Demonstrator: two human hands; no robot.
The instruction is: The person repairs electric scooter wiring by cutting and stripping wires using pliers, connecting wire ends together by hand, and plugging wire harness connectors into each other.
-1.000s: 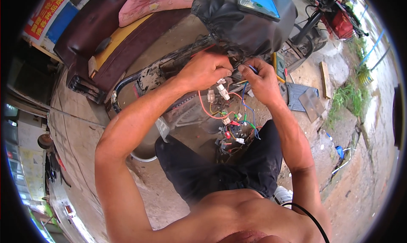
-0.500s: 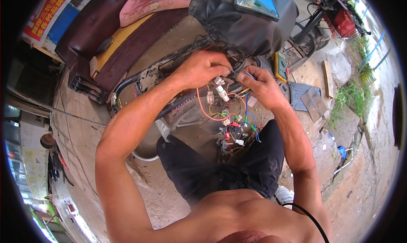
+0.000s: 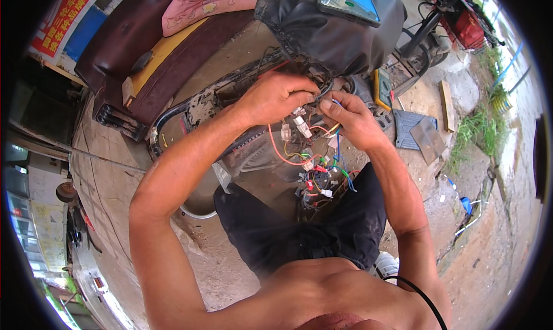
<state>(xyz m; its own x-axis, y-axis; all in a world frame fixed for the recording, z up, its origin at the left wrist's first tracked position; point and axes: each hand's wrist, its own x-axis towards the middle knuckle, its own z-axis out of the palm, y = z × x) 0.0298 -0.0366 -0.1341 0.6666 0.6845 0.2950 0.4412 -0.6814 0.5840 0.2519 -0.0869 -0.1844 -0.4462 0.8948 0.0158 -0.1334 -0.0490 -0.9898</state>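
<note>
At the far left, the maroon sofa (image 3: 184, 60) stands well apart from the work. Next comes the scuffed metal frame (image 3: 201, 106), with the left forearm reaching across it. The left hand (image 3: 283, 97) is closed, thumb and forefinger pinched together on what looks like a dark wire (image 3: 326, 90), though the fingertips hide its end. A short pinch near the end should give the best control here; the wrist is best held steady so that the strand does not twist.

Below that hand, the orange wire (image 3: 273, 141) bows down in a loose loop, and a white plug (image 3: 302, 126) hangs just beside it. Lower down, between the knees, is the tangle of wires (image 3: 315, 180) with its small coloured plugs. Slack seems worth leaving there, since a tug could strain a joint.

Above, the black seat cover (image 3: 334, 39) overhangs the fingers and bears a phone (image 3: 348, 3), so small, low movements suit this spot. The right hand (image 3: 340, 108), just beside the left, is closed too, apparently gripping the blue wire (image 3: 339, 148). Bracing both hands would help line up the ends. The meter (image 3: 381, 90) lies near, to the right.
</note>
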